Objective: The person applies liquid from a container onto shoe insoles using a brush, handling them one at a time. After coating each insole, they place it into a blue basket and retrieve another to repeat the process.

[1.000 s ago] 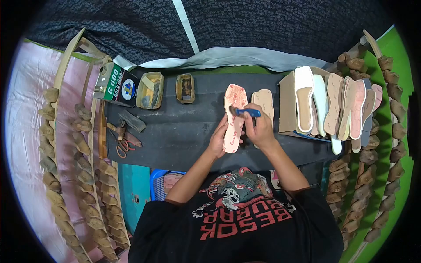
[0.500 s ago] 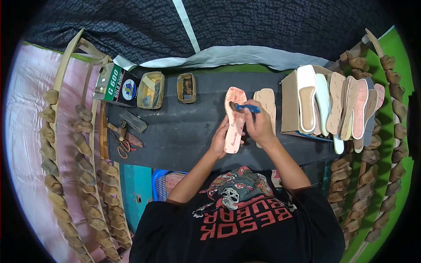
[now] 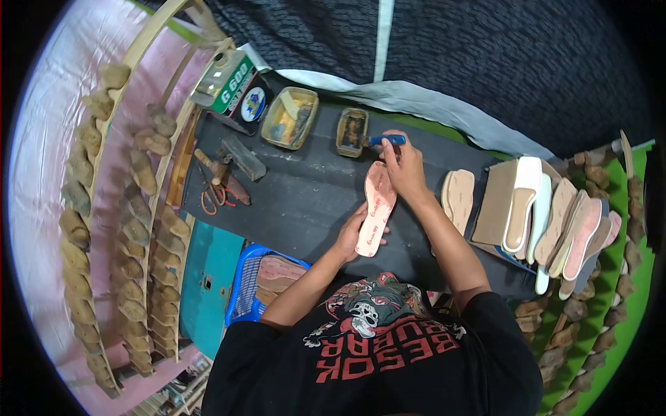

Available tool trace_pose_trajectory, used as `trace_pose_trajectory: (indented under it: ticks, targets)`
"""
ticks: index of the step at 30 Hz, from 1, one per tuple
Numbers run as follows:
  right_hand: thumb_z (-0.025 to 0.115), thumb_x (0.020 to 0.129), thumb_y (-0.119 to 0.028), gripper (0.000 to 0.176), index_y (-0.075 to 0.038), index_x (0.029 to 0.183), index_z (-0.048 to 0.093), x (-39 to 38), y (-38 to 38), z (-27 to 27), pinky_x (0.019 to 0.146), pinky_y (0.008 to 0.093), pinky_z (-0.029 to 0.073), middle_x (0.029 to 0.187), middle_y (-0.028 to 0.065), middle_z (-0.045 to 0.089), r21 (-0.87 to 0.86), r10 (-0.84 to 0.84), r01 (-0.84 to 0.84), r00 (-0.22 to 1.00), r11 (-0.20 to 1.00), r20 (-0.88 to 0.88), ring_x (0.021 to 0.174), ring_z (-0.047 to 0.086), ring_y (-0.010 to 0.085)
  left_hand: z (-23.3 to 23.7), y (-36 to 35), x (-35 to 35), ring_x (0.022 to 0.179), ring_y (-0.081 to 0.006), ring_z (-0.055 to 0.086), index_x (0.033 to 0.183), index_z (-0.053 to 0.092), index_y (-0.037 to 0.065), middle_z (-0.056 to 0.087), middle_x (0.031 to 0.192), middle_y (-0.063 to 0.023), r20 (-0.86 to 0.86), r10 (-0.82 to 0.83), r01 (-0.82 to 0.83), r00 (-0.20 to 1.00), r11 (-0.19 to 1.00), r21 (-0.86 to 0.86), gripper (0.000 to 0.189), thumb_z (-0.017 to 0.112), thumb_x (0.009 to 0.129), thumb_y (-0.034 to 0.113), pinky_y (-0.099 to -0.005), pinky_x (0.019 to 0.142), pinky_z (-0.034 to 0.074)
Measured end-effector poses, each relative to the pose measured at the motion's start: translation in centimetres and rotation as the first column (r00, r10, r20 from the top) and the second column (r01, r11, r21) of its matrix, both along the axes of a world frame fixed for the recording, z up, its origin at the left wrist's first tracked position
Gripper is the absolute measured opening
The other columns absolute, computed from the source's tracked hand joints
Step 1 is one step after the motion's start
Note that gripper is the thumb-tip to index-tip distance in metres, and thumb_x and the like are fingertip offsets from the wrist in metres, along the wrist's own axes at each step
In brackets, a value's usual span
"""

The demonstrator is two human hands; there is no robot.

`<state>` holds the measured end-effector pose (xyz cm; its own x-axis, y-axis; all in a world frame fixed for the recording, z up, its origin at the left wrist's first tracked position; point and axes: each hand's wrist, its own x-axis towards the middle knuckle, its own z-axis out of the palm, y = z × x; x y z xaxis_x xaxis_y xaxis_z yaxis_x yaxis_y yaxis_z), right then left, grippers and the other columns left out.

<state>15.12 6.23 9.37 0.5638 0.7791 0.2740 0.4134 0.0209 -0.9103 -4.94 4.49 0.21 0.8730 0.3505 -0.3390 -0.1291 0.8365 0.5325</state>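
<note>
The right hand (image 3: 404, 166) is clutching the blue-handled brush (image 3: 386, 140), dipping it at the small tin (image 3: 352, 132), while the left hand (image 3: 354, 232) is clasping the pink insole (image 3: 375, 208) on the black mat (image 3: 298, 201), and a light, wiped load is probably keeping drips off it.

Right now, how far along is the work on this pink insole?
Done: hard to tell; a row of soles and white sandals leans at the right. In hand: the left hand holds the pink insole, the right hand holds a blue-handled brush at the small tin. Left: probably coating this insole, and the tan soles beside it.
</note>
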Motion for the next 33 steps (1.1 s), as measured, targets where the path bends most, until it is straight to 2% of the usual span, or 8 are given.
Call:
trace_pose_trajectory:
  ticks: [2,5,9,15,16,23,26,33]
  targets:
    - [0.06,0.105,-0.018,0.022,-0.001,0.119,0.063,-0.1,1.9,-0.4,0.068,0.0329,0.057,0.087,0.0119,0.074,-0.102,0.022,-0.02,0.999,0.995,0.025,0.073,0.07,0.0166,-0.4,0.3,-1.1,0.105,-0.0274,0.071,0.164,0.023,0.012,0.062,0.135,-0.012,-0.015,-0.024,0.024,1.0,1.0,-0.002,0.059,0.038,0.109,0.03,-0.0421,0.078,0.065]
    - [0.061,0.105,-0.019,0.023,-0.001,0.118,0.064,-0.4,4.1,-1.5,0.067,0.0336,0.056,0.085,0.012,0.073,-0.148,0.036,-0.019,0.993,0.989,0.116,0.072,0.07,0.0183,-1.4,1.1,-2.7,0.108,-0.0282,0.071,0.163,0.025,0.011,0.062,0.135,-0.0124,-0.013,-0.046,0.046,0.999,0.999,0.001,0.059,0.04,0.11,0.032,-0.0429,0.079,0.066]
    - [0.062,0.103,-0.02,0.024,0.002,0.114,0.063,-0.6,5.5,-3.2,0.068,0.0407,0.055,0.083,0.0215,0.072,-0.24,0.06,-0.033,0.993,0.97,0.105,0.072,0.072,0.0332,-1.9,2.3,-3.6,0.108,-0.0287,0.071,0.163,0.024,0.01,0.061,0.135,-0.0127,-0.012,-0.049,0.049,0.999,0.999,-0.023,0.06,0.041,0.11,0.032,-0.0434,0.079,0.065]
    - [0.061,0.104,-0.021,0.026,0.001,0.117,0.064,-0.4,4.6,-2.7,0.071,0.0372,0.057,0.089,0.0171,0.075,-0.095,-0.028,0.027,1.0,0.995,-0.009,0.078,0.075,0.0252,-1.2,3.6,-3.1,0.109,-0.0288,0.071,0.163,0.025,0.012,0.061,0.137,-0.0127,0.005,-0.062,0.062,0.998,0.998,-0.022,0.06,0.042,0.11,0.033,-0.0445,0.08,0.065]
    - [0.061,0.106,-0.018,0.025,0.002,0.12,0.066,-0.3,4.3,-2.3,0.071,0.0307,0.059,0.09,0.0109,0.076,-0.097,-0.036,0.033,0.999,0.995,-0.032,0.077,0.071,0.0138,-1.0,3.8,-2.7,0.109,-0.0289,0.071,0.163,0.025,0.012,0.061,0.138,-0.0127,0.013,-0.073,0.073,0.997,0.997,-0.017,0.06,0.042,0.11,0.033,-0.0446,0.08,0.065]
    - [0.061,0.105,-0.016,0.024,0.001,0.122,0.065,1.0,1.4,-1.4,0.071,0.0283,0.058,0.096,0.0124,0.076,-0.045,-0.047,0.04,0.983,0.998,-0.175,0.08,0.071,0.0118,0.3,3.6,0.2,0.11,-0.0291,0.07,0.162,0.026,0.013,0.061,0.137,-0.0126,0.042,-0.107,0.107,0.993,0.994,0.015,0.059,0.042,0.11,0.033,-0.0443,0.081,0.065]
    - [0.062,0.104,-0.015,0.019,0.0,0.115,0.063,1.3,0.2,-0.4,0.07,0.0327,0.058,0.09,0.015,0.075,0.079,-0.064,0.07,0.995,0.994,-0.072,0.078,0.075,0.0197,0.5,3.5,1.0,0.106,-0.0291,0.071,0.162,0.026,0.013,0.062,0.133,-0.0127,0.053,-0.053,0.053,0.997,0.999,0.004,0.06,0.045,0.11,0.034,-0.0443,0.078,0.065]
    - [0.063,0.102,-0.013,0.014,0.0,0.106,0.062,2.5,-4.2,1.0,0.065,0.0337,0.054,0.086,0.0149,0.072,0.071,-0.154,0.148,0.984,0.986,0.088,0.071,0.07,0.0201,1.8,2.8,2.4,0.109,-0.0298,0.07,0.163,0.025,0.014,0.063,0.132,-0.0127,0.114,-0.045,0.042,0.992,0.999,0.027,0.061,0.046,0.11,0.035,-0.0454,0.08,0.066]
